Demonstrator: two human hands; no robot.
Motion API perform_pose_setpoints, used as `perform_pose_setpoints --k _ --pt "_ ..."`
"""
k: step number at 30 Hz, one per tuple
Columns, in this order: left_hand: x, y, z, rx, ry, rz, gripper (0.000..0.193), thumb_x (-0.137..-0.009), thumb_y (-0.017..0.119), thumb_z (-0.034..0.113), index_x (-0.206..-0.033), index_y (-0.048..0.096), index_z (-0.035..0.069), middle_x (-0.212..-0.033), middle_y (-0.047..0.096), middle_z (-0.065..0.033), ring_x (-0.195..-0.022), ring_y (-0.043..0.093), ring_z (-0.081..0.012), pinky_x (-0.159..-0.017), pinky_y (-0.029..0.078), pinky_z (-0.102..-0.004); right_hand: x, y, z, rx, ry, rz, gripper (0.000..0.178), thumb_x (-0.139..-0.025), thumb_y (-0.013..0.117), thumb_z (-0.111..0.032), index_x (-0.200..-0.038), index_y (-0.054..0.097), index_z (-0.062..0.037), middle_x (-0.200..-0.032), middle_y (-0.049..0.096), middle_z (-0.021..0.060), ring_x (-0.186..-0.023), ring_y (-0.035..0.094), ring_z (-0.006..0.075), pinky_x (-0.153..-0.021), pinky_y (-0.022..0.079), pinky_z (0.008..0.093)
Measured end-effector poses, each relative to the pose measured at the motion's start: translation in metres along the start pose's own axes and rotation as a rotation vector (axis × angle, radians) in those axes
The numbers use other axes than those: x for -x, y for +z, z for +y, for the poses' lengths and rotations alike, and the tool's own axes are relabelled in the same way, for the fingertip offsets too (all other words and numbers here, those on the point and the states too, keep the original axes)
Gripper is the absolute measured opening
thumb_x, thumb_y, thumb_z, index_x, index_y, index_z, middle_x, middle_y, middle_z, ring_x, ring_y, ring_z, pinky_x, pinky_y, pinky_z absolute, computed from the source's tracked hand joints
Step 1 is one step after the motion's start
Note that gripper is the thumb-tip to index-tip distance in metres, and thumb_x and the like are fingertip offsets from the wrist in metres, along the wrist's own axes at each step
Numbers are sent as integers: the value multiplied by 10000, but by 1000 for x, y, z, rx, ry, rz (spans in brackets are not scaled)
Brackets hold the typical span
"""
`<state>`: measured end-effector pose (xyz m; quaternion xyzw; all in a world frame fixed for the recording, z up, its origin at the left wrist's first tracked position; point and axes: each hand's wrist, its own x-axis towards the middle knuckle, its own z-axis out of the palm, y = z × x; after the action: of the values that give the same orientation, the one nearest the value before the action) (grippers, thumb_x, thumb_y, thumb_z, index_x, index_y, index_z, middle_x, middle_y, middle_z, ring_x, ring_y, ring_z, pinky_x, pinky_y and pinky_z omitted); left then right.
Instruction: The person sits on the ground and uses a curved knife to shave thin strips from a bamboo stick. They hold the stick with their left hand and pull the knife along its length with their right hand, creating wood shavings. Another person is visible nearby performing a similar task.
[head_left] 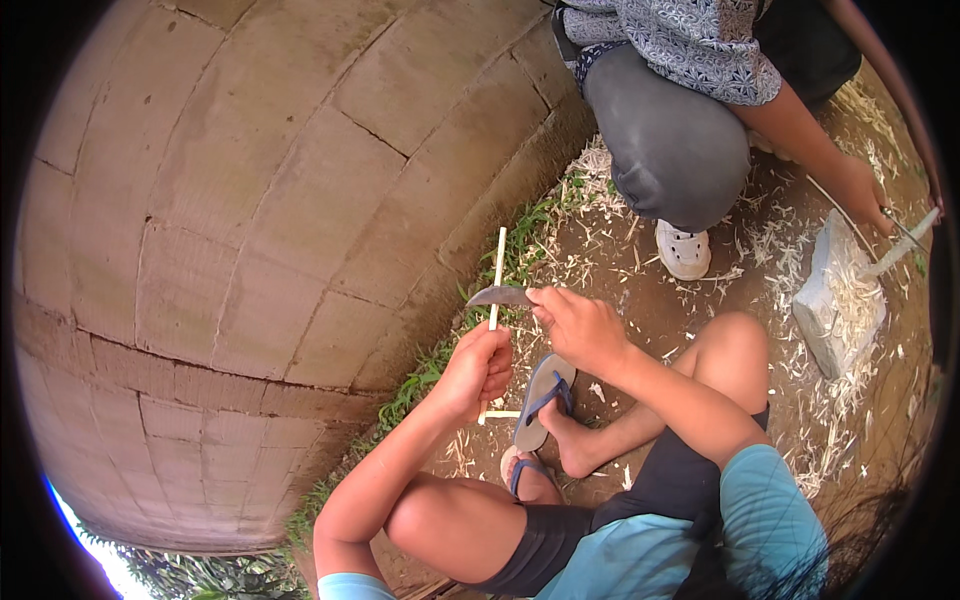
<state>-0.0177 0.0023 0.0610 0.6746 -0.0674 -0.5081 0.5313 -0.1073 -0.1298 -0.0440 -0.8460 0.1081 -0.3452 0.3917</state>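
My left hand (477,372) is wrapped round a slim pale wooden stick (500,257), which stands nearly upright and pokes out above and below the fist. In my right hand (583,328) is a knife with a dark curved blade (500,296); its handle is hidden in my fingers. The blade lies across the stick just above my left fist, its tip reaching past the stick to the left. Blade and stick appear to touch.
A block wall (270,200) rises on the left with grass (415,385) along its foot. At the upper right a person in grey trousers (670,130) crouches, working a pale strip with a blade beside a grey stone (825,290). Pale wood shavings (770,250) litter the dirt.
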Motion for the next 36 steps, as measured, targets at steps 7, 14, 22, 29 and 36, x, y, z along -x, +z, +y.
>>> perform_pose_setpoints --k 7,14,22,29,36 --pt "-4 -1 -5 -29 -30 6 222 -975 422 290 -803 370 160 -549 309 51 -399 252 -49 -332 178 -217 5 1 -3 12 -9 -49 231 -891 563 -171 -1119 562 -135 -841 625 103 -658 629 358 -538 517 470" --pt "-14 9 0 -13 19 34 278 -983 412 315 -761 372 152 -558 308 60 -393 239 -58 -335 175 -234 -14 12 30 69 -101 72 201 -931 505 -182 -1125 553 -161 -816 625 110 -643 637 344 -532 513 461" --pt "-6 25 -13 -225 42 96 328 -1007 356 368 -827 436 106 -521 321 44 -376 255 -79 -331 188 -247 -27 6 48 -50 303 157 217 -972 447 -215 -1144 445 -84 -833 636 204 -729 630 395 -583 462 500" --pt "-16 -20 2 105 319 281 164 -966 525 280 -931 538 120 -751 469 47 -642 471 -61 -545 411 -203 -14 16 9 -1081 779 -142 325 -941 562 -350 -1101 449 -91 -731 476 -10 -498 414 47 -384 356 219" --pt "-14 -19 11 171 482 258 289 -906 650 233 -1133 638 54 -873 569 59 -770 491 -45 -686 409 -217 7 14 -26 -1383 1045 -467 328 -910 613 -371 -1039 455 -114 -855 506 11 -523 434 43 -362 335 175"
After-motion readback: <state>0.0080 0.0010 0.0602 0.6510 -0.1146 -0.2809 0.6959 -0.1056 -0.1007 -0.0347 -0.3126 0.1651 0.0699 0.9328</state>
